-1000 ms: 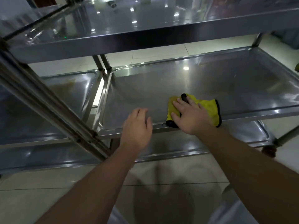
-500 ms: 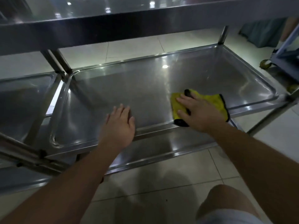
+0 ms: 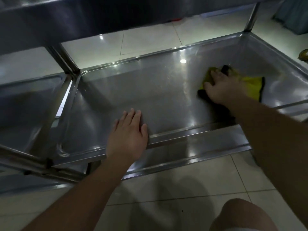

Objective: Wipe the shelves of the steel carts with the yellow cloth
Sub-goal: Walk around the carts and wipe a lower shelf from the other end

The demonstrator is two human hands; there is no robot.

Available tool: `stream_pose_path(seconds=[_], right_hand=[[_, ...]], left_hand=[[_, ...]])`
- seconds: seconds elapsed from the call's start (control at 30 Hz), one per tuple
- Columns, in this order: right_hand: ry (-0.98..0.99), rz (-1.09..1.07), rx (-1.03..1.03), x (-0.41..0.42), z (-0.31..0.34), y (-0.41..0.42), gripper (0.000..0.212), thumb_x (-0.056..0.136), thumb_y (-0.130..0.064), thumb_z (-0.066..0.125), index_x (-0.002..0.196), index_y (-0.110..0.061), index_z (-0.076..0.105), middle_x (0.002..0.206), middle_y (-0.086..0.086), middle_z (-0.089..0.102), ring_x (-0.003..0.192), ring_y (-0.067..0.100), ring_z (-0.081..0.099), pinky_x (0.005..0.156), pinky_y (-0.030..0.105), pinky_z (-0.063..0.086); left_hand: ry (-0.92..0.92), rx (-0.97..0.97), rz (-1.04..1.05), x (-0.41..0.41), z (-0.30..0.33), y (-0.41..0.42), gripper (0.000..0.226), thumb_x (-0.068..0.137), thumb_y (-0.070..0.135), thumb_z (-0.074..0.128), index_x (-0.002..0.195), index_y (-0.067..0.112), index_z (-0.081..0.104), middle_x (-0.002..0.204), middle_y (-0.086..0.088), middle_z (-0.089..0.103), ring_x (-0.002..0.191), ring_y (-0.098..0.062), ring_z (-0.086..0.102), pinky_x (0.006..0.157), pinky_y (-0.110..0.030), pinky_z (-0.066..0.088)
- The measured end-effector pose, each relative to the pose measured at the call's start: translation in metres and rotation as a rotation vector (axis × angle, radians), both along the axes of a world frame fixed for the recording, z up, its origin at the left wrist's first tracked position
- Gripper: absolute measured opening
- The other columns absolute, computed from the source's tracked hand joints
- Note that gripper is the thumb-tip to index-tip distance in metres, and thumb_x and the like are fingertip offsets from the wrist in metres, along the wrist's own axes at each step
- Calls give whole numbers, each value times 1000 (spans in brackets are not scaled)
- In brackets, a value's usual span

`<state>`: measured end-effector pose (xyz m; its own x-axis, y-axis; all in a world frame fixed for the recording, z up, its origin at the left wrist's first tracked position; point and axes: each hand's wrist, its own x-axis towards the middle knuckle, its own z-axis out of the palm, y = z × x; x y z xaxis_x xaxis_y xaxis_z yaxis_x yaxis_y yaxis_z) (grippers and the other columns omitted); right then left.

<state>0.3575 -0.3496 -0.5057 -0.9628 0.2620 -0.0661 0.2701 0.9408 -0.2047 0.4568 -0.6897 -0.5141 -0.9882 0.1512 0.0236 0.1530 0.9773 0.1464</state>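
The cart shelf [image 3: 150, 90] is smooth, shiny steel with bright light spots on it. The yellow cloth [image 3: 250, 87] on its right side looks soft and fuzzy, with a black edge. The floor tiles [image 3: 191, 180] are glossy and pale.

Much of the yellow cloth [image 3: 251, 86] hidden under the right hand [image 3: 222, 88]; far end of it, at 12 o'clock from the knuckles, smeared by motion blur. Palm of the left hand [image 3: 128, 137] out of sight against the middle shelf [image 3: 166, 90], contact with the rim not plainly shown. Top shelf [image 3: 83, 17] cut off by the upper edge. Neighbouring cart [image 3: 28, 104] at 9 o'clock cropped by the left edge. Small brownish object [image 3: 303, 55] at 2 o'clock (half out of view) too cropped to identify. Knee [image 3: 241, 215] cut by the bottom edge.
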Motion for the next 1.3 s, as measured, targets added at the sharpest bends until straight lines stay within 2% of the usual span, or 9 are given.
stream_pose_path(seconds=[0.17,0.27,0.43,0.7,0.8,0.9,1.03,1.1,1.3], right_hand=[[24,488,44,1,13,-133,67,101,-61,28,163,-37,21,172,-14,15,160,20,7,127,51,13],[-16,643,14,-4,17,-143,64,103,-64,27,163,-42,20,171,-19,12,160,15,4,128,48,9],[2,432,-3,-22,17,-79,70,99,-68,29,163,-40,22,171,-18,14,160,16,5,128,47,9],[-47,-117,-6,-11,9,135,82,95,-71,28,165,-29,19,173,-2,16,159,33,9,127,55,15],[-76,-217,-35,-1,6,155,80,98,-69,24,166,-28,15,174,-4,10,159,33,2,127,58,11],[-62,-97,-21,4,7,111,81,97,-68,21,166,-26,19,174,-4,12,159,33,4,128,54,10],[76,322,50,16,1,14,82,88,-67,20,160,-30,36,168,-5,32,157,29,21,125,48,22],[73,467,55,9,5,-13,73,94,-68,25,160,-38,34,168,-14,28,158,20,17,126,47,20],[-5,362,40,-34,19,19,70,100,-69,29,163,-40,21,171,-20,13,160,14,4,129,44,9]], left_hand=[[9,16,-2,1,0,-1,65,105,51,19,164,24,27,172,1,21,160,-19,14,129,-39,9],[9,15,-23,-1,-2,-3,64,106,51,22,164,24,28,172,1,23,160,-18,15,129,-38,11],[60,17,-17,-3,-6,-6,71,100,56,25,160,22,39,167,-3,35,156,-22,29,127,-41,22],[57,21,1,0,-3,-3,72,98,56,24,159,21,40,166,-3,37,155,-23,31,126,-43,24],[55,14,-6,-1,-4,-4,72,98,56,22,159,21,40,166,-3,36,156,-23,29,126,-44,24],[47,-1,-6,0,-5,-5,71,99,54,23,160,22,38,168,-2,34,156,-22,27,127,-42,22],[41,-4,-15,-1,-5,-7,73,99,57,19,161,24,35,169,0,32,157,-20,25,128,-41,20],[42,-1,-26,-1,-6,-7,75,98,59,18,162,24,34,169,0,31,157,-19,25,127,-41,21],[68,12,-21,-1,-7,-9,72,99,61,24,159,26,40,166,3,36,156,-16,28,125,-41,26]])
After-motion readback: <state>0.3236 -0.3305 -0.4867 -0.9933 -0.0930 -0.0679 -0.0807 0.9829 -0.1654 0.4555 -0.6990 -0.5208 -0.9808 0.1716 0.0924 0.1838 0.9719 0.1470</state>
